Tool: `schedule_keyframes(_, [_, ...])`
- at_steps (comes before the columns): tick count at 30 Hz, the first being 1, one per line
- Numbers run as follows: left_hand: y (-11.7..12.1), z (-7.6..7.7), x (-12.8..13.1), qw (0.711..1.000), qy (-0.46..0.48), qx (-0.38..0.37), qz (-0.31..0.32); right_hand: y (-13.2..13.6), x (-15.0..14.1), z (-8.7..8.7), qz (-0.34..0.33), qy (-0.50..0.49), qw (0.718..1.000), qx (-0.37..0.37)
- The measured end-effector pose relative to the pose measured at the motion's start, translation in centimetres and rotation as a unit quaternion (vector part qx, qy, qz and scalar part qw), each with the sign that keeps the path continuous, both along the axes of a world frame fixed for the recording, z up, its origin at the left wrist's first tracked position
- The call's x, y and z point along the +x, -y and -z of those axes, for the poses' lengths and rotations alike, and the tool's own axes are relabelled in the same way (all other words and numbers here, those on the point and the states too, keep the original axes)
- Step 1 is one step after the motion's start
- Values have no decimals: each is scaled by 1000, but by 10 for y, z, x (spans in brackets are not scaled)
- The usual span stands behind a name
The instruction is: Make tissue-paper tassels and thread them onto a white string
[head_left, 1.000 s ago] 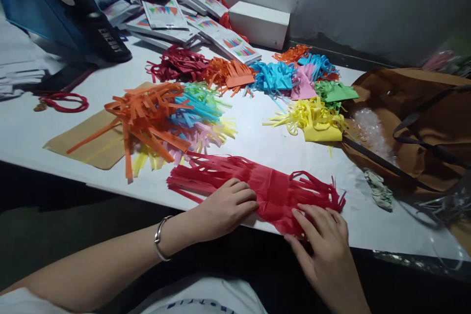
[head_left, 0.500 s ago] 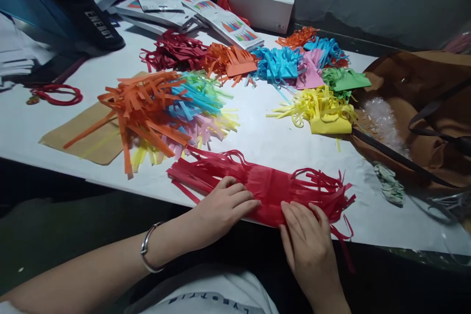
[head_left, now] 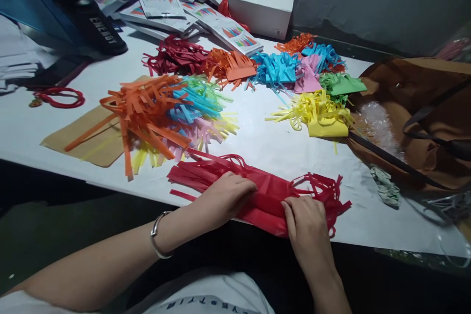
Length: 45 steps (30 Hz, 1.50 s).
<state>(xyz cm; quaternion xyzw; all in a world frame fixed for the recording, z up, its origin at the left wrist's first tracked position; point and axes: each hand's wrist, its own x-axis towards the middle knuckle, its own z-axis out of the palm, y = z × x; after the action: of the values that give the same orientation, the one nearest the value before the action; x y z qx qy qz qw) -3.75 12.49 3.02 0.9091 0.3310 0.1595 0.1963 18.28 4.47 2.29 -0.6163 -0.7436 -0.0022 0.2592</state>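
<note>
A dull grey wall stands behind a white-topped table; along the table's near edge, in front of the person, lies a long sheet of red tissue paper with both ends cut into strips; the bare left hand, a silver metal bangle at its wrist, rests curled on the sheet, though whether it grips cannot be told; the bare right hand pinches a fold near the right-hand fringe; fringed orange paper strips lie beyond, partly over a flat tan paper piece.
</note>
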Motion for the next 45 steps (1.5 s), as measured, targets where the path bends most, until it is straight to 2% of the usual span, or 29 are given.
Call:
schedule_keyframes(4, [-14,-6,19,986,-137,47,-81,-27,5,6,37,76,995,-49])
schedule_keyframes(6, [-20,-9,25,978,-179,50,-92,-34,4,3,69,106,990,-56])
schedule_keyframes(8, [-24,-11,27,977,-191,39,-86,-34,0,-3,102,127,986,-29])
schedule_keyframes(10, [-27,-10,27,978,-189,27,-81,-29,-7,-11,81,131,988,21])
schedule_keyframes(12, [-29,-9,26,979,-185,21,-79,-21,-15,-15,15,117,992,45])
schedule_keyframes(14, [-30,-8,25,978,-189,16,-82,-15,-21,-12,-51,103,993,37])
schedule_keyframes(17, [-26,-9,21,981,-156,45,-109,-11,-22,-1,-77,100,991,34])
schedule_keyframes(19, [-21,-11,16,987,-95,96,-91,-11,-20,5,-71,78,994,37])
schedule_keyframes(21, [-14,-11,12,988,-49,146,-27,-12,-20,5,-57,44,996,43])
schedule_keyframes(24, [-7,-4,9,983,-33,173,49,-13,-27,1,-51,33,997,51])
schedule_keyframes(28, [-7,4,7,982,-8,179,63,-14,-33,2,-85,78,992,53])
schedule_keyframes(34, [-9,4,-5,981,-38,171,77,2,-9,13,-89,68,992,64])
schedule_keyframes(36, [-10,5,-6,985,-43,158,60,4,-5,13,-70,59,994,62])
schedule_keyframes(40, [-19,5,4,988,-78,130,-27,-6,-10,9,10,69,997,26])
schedule_keyframes(42, [-26,3,11,985,-116,115,-61,-16,-13,7,63,103,992,18])
schedule_keyframes(45, [-35,-3,22,979,-163,98,-81,-25,-16,4,131,163,977,50])
